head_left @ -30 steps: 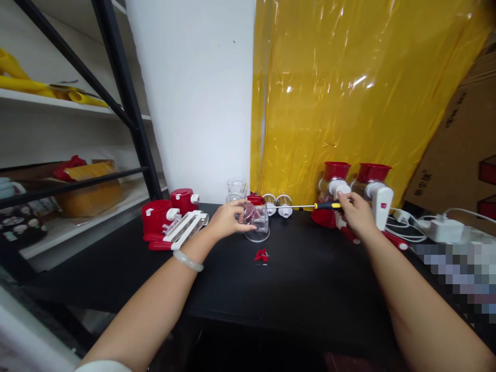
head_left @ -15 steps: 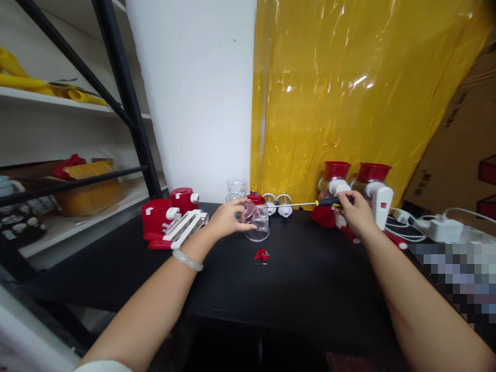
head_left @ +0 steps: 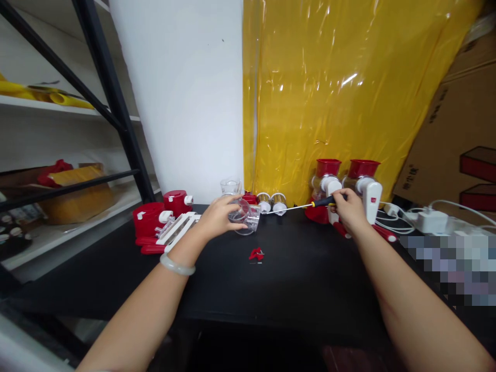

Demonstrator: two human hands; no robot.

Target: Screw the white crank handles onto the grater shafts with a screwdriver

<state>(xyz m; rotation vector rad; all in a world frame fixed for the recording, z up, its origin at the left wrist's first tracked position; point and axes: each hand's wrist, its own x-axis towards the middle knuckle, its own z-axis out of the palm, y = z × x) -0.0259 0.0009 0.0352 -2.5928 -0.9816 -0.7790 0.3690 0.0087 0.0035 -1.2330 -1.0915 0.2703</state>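
Observation:
My left hand [head_left: 221,217] grips a clear plastic housing [head_left: 251,221], thumb and fingers around its round opening. In my right hand [head_left: 349,211] is a screwdriver [head_left: 322,202] with a black and yellow handle, held almost level. Its long metal shaft points left, and the tip is at the right side of the clear housing; whether it touches a screw is too small to tell. A small red plastic piece [head_left: 256,253] lies on the black tabletop [head_left: 294,279] in front of the housing. Metal grater drums [head_left: 278,203] with white ends stand behind the shaft.
Two red and white rotary graters [head_left: 364,186] stand at the right, beside white cables and an adapter [head_left: 434,219]. Red bases [head_left: 149,219] and white frame parts [head_left: 178,230] are at the left. Another clear part [head_left: 230,186] stands behind my left hand. A shelf rack [head_left: 116,108] borders the left.
The whole view has shifted a little, so things appear farther left. The clear housing has tilted in my left hand, and the screwdriver now slopes slightly down toward its tip.

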